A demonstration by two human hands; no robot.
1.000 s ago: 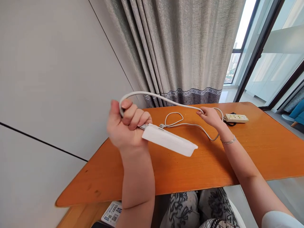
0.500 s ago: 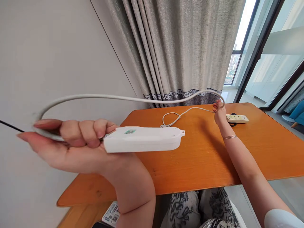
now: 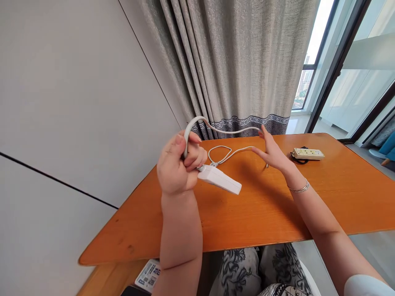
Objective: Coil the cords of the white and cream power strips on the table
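Note:
My left hand [image 3: 182,164] is closed round the thick white cord [image 3: 230,132], close to where it enters a white power strip [image 3: 219,179]. The strip sticks out below my fingers, slanting down to the right above the table. From my left fist the cord arches up and runs across to my right hand [image 3: 273,152]. That hand is open, thumb and fingers apart, with the cord passing by its fingertips and partly hidden behind it. A thinner-looking stretch of cord loops on the tabletop, with what looks like a plug [image 3: 213,164] beside the strip.
A cream power strip [image 3: 308,153] with a black cord lies on the orange wooden table [image 3: 247,222], right of my right hand. A grey curtain [image 3: 247,61] hangs behind the table, a pale wall [image 3: 77,102] stands at left. A printed label sheet [image 3: 148,276] shows below the table edge.
My left hand has moved right and away from the camera, bringing the white power strip with it and tilting it downward. My right hand has opened and shifted slightly left; the cord span is shorter.

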